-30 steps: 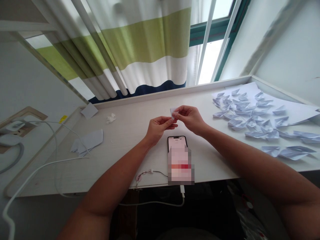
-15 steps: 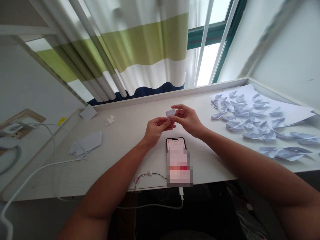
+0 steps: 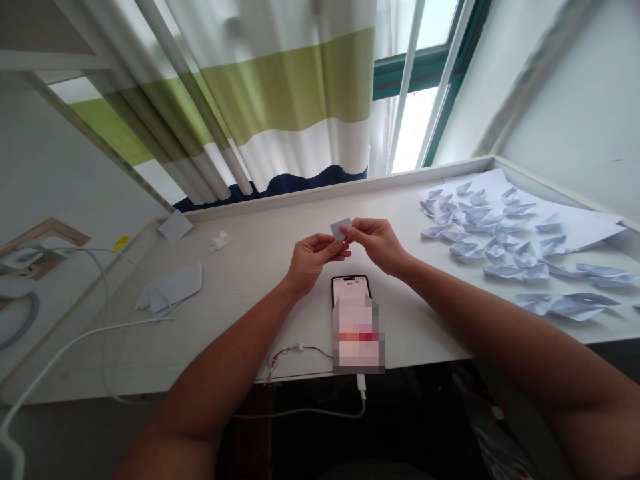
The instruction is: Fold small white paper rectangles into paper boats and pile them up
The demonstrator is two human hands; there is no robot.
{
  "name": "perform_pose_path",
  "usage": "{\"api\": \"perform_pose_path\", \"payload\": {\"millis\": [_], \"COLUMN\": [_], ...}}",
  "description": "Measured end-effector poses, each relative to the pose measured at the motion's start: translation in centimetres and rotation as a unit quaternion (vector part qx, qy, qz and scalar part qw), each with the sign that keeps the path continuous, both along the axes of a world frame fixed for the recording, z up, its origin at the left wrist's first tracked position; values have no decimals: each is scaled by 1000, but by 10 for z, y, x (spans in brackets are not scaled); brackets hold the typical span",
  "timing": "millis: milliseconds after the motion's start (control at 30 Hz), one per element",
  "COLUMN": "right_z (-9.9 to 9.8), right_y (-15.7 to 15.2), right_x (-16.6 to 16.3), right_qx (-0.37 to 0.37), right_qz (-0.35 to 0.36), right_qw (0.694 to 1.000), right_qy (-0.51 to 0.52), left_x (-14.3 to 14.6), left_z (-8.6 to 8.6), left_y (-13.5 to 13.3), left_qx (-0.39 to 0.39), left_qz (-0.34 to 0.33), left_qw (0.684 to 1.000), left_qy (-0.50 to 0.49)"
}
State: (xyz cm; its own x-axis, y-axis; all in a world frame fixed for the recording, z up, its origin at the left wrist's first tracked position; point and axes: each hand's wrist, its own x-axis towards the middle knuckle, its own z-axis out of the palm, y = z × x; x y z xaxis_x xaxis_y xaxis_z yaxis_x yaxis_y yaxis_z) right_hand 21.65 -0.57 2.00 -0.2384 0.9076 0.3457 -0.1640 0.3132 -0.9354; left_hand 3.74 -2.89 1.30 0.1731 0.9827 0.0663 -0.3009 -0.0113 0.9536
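A small folded piece of white paper [image 3: 341, 228] is held up between my two hands, above the desk and just beyond the phone. My left hand [image 3: 316, 257] pinches its lower edge, thumb against fingers. From the other side my right hand [image 3: 376, 241] grips the paper with thumb and index finger, the other fingers curled in. Its lower part is hidden behind my fingertips. Off to the right lie several folded paper boats [image 3: 495, 247], some of them on large white sheets [image 3: 593, 223].
A phone [image 3: 353, 313] with a beaded strap [image 3: 285, 352] and a charging plug lies at the white desk's [image 3: 250, 300] front edge. On the left are loose paper sheets [image 3: 175, 287], a square sheet [image 3: 175, 227], a crumpled scrap [image 3: 219, 241] and white cables [image 3: 75, 347].
My right hand's raised fingers have curled down, and its grip now sits on the paper's right side. The paper has turned slightly. My left hand stays nearly still.
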Motion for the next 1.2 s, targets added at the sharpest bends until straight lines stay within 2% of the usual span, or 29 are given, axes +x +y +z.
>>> {"api": "perform_pose_path", "payload": {"millis": [200, 500, 700, 867, 933, 1067, 1200], "right_z": [0, 2, 1, 6, 6, 1, -2], "right_y": [1, -3, -1, 1, 2, 5, 6], "right_x": [1, 1, 3, 8, 10, 8, 7], "right_qx": [30, 18, -12, 2, 11, -3, -20], "right_qz": [-17, 17, 20, 71, 93, 84, 94], "right_qw": [999, 999, 999, 997, 996, 996, 995], "right_qy": [-36, -47, -39, -6, -10, -3, -13], "left_x": [-2, -4, -9, -15, -15, -13, -11], "left_z": [-2, 2, -1, 6, 7, 1, -4], "left_y": [0, 0, 5, 4, 5, 8, 10], "left_qx": [13, 73, 41, 29, 41, 74, 91], "left_qz": [-30, -26, 9, -17, 4, 66, 80], "left_qw": [999, 994, 994, 998, 998, 994, 992], "left_qy": [36, 77, 104, 55, 55, 39, 29]}}
